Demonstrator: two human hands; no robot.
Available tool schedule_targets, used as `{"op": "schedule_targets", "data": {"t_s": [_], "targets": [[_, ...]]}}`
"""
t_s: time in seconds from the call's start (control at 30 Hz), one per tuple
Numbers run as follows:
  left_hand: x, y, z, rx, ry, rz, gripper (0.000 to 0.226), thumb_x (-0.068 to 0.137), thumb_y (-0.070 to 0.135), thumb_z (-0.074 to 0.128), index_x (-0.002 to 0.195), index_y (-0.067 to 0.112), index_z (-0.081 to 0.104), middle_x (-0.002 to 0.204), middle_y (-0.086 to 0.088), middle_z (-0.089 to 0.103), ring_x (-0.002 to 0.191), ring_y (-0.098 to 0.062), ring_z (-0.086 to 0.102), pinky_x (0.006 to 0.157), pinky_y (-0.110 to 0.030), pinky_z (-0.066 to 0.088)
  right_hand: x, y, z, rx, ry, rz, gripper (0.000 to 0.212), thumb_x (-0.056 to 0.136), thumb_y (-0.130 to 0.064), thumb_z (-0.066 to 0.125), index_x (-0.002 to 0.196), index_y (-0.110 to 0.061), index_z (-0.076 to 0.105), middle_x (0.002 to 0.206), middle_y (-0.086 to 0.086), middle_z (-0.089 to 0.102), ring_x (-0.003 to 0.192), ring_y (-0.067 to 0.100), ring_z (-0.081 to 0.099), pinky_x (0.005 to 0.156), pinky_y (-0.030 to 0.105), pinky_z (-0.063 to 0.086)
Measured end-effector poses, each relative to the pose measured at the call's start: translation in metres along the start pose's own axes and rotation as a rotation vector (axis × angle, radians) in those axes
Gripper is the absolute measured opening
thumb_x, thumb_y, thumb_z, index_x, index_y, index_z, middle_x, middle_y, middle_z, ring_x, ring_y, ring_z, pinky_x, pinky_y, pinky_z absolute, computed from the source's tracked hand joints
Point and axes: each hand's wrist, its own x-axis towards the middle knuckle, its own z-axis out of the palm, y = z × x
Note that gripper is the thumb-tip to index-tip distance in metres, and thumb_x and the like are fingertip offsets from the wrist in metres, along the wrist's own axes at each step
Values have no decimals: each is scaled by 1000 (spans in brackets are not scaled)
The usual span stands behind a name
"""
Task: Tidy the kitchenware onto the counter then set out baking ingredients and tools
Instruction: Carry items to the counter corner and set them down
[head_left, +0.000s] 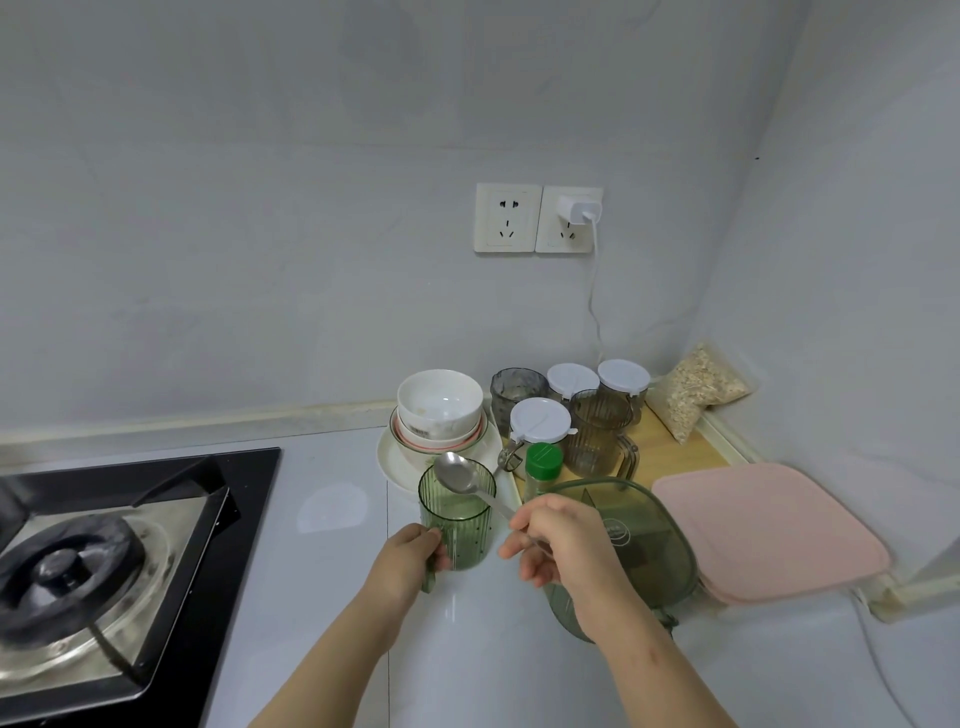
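Note:
A green ribbed plastic cup (460, 525) stands on the white counter (322, 571). My left hand (410, 556) grips its handle on the left side. My right hand (550, 540) pinches the handle of a metal spoon (460, 474), whose bowl hovers over the cup's rim. Behind the cup sit stacked white bowls (440, 408) on a plate (395, 462).
A gas stove (104, 561) fills the left. At the back right stand lidded jars (540, 423), grey ribbed cups (597, 431), a green-capped bottle (543, 465) and a bag of oats (696, 389). A green lidded container (639, 525) and pink containers (769, 525) lie right.

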Motion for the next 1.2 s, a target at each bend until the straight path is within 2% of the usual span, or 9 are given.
{"op": "schedule_targets", "data": {"t_s": [0.27, 0.4, 0.57, 0.73, 0.8, 0.87, 1.03, 1.13, 1.2], "targets": [[-1, 0, -1, -4, -4, -4, 29, 98, 12, 39, 70, 9, 44, 70, -6, 52, 61, -17, 40, 57, -22, 32, 4, 0, 3, -53, -1, 50, 21, 85, 3, 43, 73, -5, 59, 51, 3, 65, 41, 14, 50, 42, 20, 37], [-2, 2, -1, -6, -5, -9, 28, 98, 12, 40, 71, 9, 44, 69, -6, 52, 60, -16, 40, 56, -22, 31, 3, 0, 2, 29, 5, 55, 16, 85, -3, 51, 74, -6, 61, 54, 4, 68, 44, 13, 59, 43, 21, 37], [-3, 2, -1, -5, -12, -10, 28, 98, 12, 39, 70, 10, 43, 70, -6, 52, 60, -16, 40, 56, -21, 31, 3, 0, 3, 91, -63, 4, 15, 90, -10, 51, 86, -9, 65, 77, 4, 73, 79, 15, 68, 60, 25, 49], [-3, 2, -1, -2, -14, -9, 29, 98, 12, 39, 70, 10, 44, 70, -5, 52, 60, -16, 40, 57, -21, 31, 9, 7, 8, 101, -113, -28, 13, 89, -19, 54, 94, -25, 64, 111, 3, 65, 107, 11, 58, 78, 28, 51], [-3, 1, -2, 2, -15, -10, 28, 98, 12, 39, 70, 10, 44, 70, -5, 52, 61, -16, 40, 57, -21, 32, 10, 8, 11, 107, -144, -20, 19, 90, -24, 53, 108, -24, 61, 122, 0, 59, 115, 11, 52, 81, 28, 49], [-2, 1, -2, 6, -19, -10, 28, 98, 12, 39, 71, 10, 44, 72, -6, 52, 61, -16, 40, 58, -22, 32, 10, 9, 13, 80, -174, -19, 29, 94, -27, 50, 122, -25, 52, 124, -8, 52, 116, 8, 48, 84, 27, 48], [-2, 0, -2, 0, -23, -8, 28, 99, 13, 39, 71, 10, 44, 73, -6, 51, 62, -16, 40, 59, -22, 32, 9, 10, 14, 26, -208, -6, 18, 96, -29, 48, 114, -31, 49, 121, -7, 50, 113, 9, 49, 87, 30, 47], [-1, 0, -3, -24, -30, -24, 28, 98, 14, 40, 71, 12, 45, 71, -4, 54, 63, -15, 41, 59, -23, 31, 10, 12, 12, 21, -215, 19, 40, 94, -28, 50, 134, -28, 42, 129, -4, 49, 114, 13, 50, 84, 29, 48], [0, 0, -4, -45, -47, -46, 27, 98, 17, 42, 72, 13, 48, 71, 0, 59, 67, -15, 44, 64, -24, 33, 10, 14, 10, 32, -215, 35, 47, 93, -25, 51, 137, -33, 37, 128, -4, 51, 112, 14, 53, 85, 30, 48]]}}
